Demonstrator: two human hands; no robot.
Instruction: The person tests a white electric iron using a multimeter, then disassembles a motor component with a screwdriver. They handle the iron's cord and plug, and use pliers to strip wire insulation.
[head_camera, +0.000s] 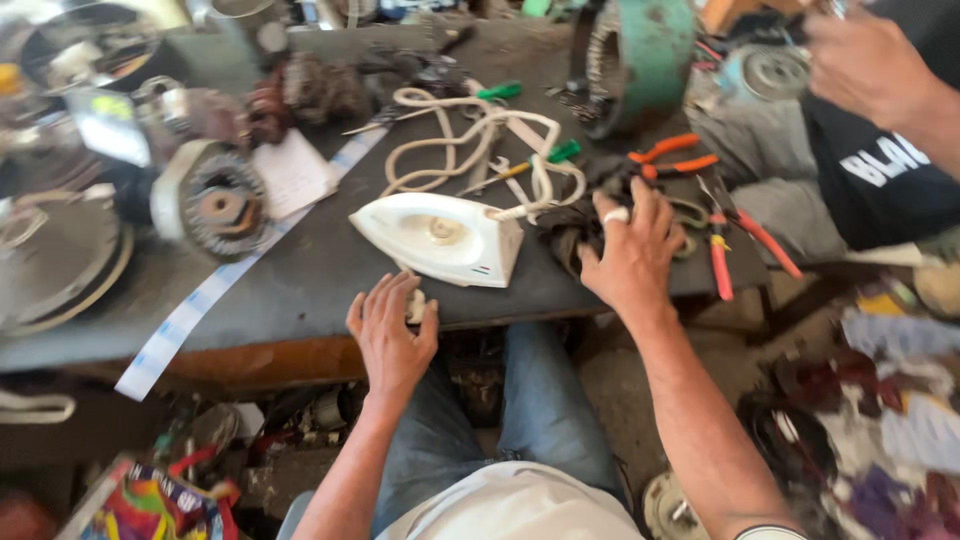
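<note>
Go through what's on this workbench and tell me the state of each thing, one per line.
Clothes iron: lying on its side, cord attached.
Cord: loosely coiled behind the iron.
Left hand: pinching a small white part at the bench edge.
Right hand: flat on a dark cloth.
Orange pliers: slightly open.

Around me on the dark workbench (320, 270)

I see a green motor housing (640, 60) at the far edge, 2 pairs of orange-handled pliers (670, 155) and (740, 240) to my right, a wound stator (215, 205) and a white paper (292, 172) to my left, and another person's hand (860, 60) in the top right corner.
</note>
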